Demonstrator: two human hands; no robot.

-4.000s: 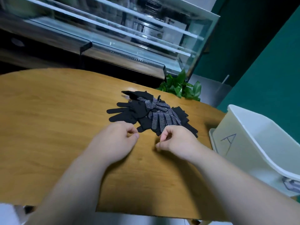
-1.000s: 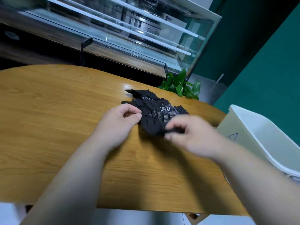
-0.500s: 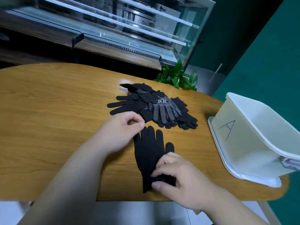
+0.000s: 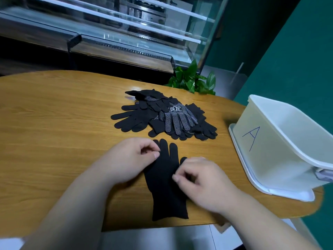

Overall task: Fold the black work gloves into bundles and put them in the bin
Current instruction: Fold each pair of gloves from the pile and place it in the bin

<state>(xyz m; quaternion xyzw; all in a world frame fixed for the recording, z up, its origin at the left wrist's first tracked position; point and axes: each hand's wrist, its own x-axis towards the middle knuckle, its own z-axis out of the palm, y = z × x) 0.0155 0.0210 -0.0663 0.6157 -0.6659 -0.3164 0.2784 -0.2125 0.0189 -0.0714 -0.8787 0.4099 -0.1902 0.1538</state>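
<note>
Black, one glove (image 4: 165, 192) lies flat on the wooden table (image 4: 54, 123) close to its near edge, fingers pointing away. The left hand (image 4: 129, 161) sits at its left side, fingers curled and thumb pressed to forefinger against the fabric's edge; whether it pinches cloth cannot be told. The right hand (image 4: 207, 183), slightly blurred, has its fingers curled and pinches the glove's right edge by the thumb. Just beyond lies a pile of gloves (image 4: 167, 116), some dotted white. At the right stands a white bin (image 4: 281, 159) marked A. Behind the table are a plant (image 4: 192, 80) and a glass cabinet (image 4: 126, 24).
</note>
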